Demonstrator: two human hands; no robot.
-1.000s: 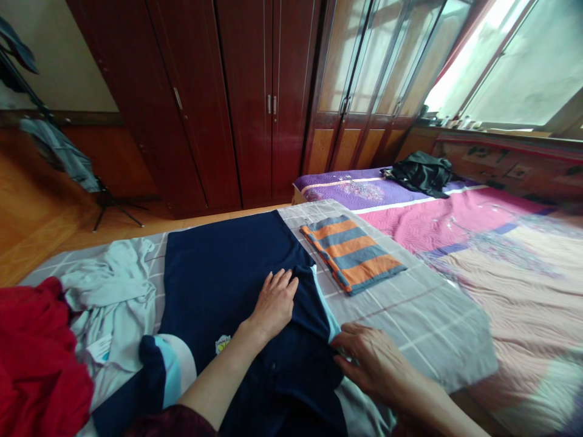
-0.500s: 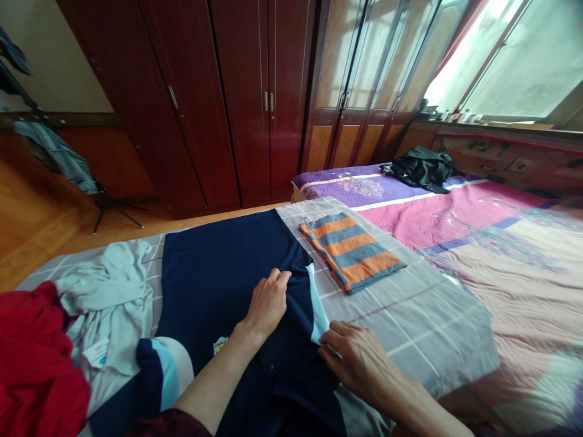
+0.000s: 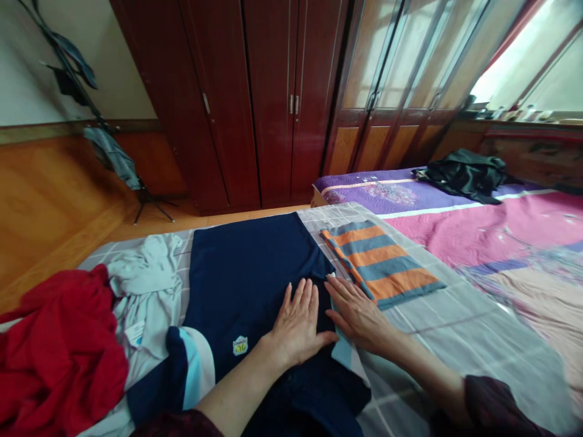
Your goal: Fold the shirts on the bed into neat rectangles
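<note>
A navy shirt (image 3: 246,261) with light-blue and white sleeve trim lies spread on the grey checked cloth, a small tennis patch (image 3: 240,345) on its front. My left hand (image 3: 298,321) rests flat on the shirt, fingers stretched out and thumb spread. Beside it, my right hand (image 3: 357,309) lies with straight fingers along the shirt's right edge, over the pale sleeve trim, which it partly hides. To the right of the shirt is a folded orange-and-grey striped garment (image 3: 382,261), close to my right hand. The collar end is partly hidden under my forearms.
On the left are a crumpled red garment (image 3: 64,352) and a pale grey-green garment (image 3: 148,279) with a tag. A bed with a purple and pink cover (image 3: 437,227) stands at right, black clothing (image 3: 469,173) on it. Dark red wardrobes (image 3: 273,109) line the back.
Both hands have gone from gripping the shirt's sleeve to lying flat with fingers straight. The sleeve trim is now turned inward and mostly covered. The view has swung left.
</note>
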